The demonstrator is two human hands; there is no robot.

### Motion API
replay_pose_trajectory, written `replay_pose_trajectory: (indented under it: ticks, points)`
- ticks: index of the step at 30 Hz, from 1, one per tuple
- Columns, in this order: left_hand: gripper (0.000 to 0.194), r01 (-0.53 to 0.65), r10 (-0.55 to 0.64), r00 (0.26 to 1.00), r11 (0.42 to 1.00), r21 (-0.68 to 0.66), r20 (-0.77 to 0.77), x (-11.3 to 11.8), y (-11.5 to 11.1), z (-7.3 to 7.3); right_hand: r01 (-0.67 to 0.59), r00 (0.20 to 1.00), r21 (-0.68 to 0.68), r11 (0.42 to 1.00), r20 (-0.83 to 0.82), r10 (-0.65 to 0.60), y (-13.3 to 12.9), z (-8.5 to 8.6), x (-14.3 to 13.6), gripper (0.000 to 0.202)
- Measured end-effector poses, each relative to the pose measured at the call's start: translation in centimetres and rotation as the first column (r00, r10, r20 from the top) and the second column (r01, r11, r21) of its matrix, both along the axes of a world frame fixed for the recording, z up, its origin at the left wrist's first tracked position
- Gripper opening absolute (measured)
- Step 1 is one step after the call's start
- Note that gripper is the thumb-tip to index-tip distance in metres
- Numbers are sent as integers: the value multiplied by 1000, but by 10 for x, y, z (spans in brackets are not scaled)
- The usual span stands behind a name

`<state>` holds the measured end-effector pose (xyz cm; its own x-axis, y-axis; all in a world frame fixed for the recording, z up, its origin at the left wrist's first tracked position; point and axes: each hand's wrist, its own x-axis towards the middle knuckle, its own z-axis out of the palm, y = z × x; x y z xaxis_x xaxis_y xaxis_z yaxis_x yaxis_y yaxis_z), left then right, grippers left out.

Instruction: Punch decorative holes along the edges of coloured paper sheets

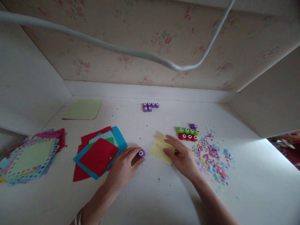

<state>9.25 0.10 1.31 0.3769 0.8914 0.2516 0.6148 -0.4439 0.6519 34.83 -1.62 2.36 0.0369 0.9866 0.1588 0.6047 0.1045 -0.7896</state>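
Between the thumb and fingers of my left hand is a small purple punch, with a dark star on its white top. My right hand rests over the right part of a yellow paper square, its thumb and fingertips on the sheet and spread apart. The paper looks slightly blurred. Just left of my left hand lies a loose pile of red, blue and green paper squares, a red one on top. Green punches and red punches stand in rows beyond my right hand, one purple punch behind them.
Several purple punches stand near the back wall. Pale green paper lies at the back left, punched-edge sheets at the far left. Colourful confetti is scattered on the right. A white cable hangs across the top.
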Motion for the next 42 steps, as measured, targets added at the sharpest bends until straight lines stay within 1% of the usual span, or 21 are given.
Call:
replay_pose_trajectory:
  ticks: [1, 2, 4, 6, 8, 11, 13, 16, 20, 25, 38, 42]
  points:
    - [25, 4, -4, 1000, 1000, 5, -8, 0, 0, 1, -40, 999, -45, 998, -2, 40, -3, 4, 0, 27]
    - [25, 5, -5, 1000, 1000, 7, -14, -1, 1, 2, -79, 997, -90, 993, -1, 79, -7, 8, -1, 27]
    - [23, 0, 0, 1000, 1000, -2, -13, -1, 1, 5, -161, 986, -123, 979, 19, 164, -14, 13, -2, 34]
    - [21, -5, 5, 1000, 1000, -22, 11, -2, 2, 7, -255, 964, -84, 963, 61, 260, -21, 14, -3, 42]
    - [20, -7, 9, 999, 999, -53, 46, -3, 3, 9, -301, 948, -12, 954, 103, 300, -26, 9, -5, 43]
    - [18, -17, 26, 997, 994, -106, 79, -3, 4, 8, -263, 960, 53, 963, 115, 256, -30, 0, -8, 34]
    - [20, -33, 44, 996, 992, -125, 83, -3, 4, 6, -244, 965, 93, 965, 124, 232, -31, -4, -10, 31]
    - [29, -54, 62, 995, 992, -117, 72, -3, 4, 4, -260, 958, 159, 952, 169, 234, -31, -4, -13, 29]
    - [25, -43, 52, 997, 989, -141, 61, -3, 5, 4, -239, 962, 210, 948, 184, 202, -31, -1, -16, 29]
    - [24, -61, 78, 994, 980, -188, 80, -2, 5, 4, -238, 963, 234, 943, 185, 197, -31, -1, -18, 27]
    - [23, -108, 115, 993, 984, -141, 41, -2, 4, 2, -245, 958, 258, 935, 211, 193, -33, 2, -19, 27]
    - [22, -99, 104, 994, 987, -127, 34, -2, 5, 1, -251, 959, 280, 926, 202, 199, -34, 2, -20, 27]
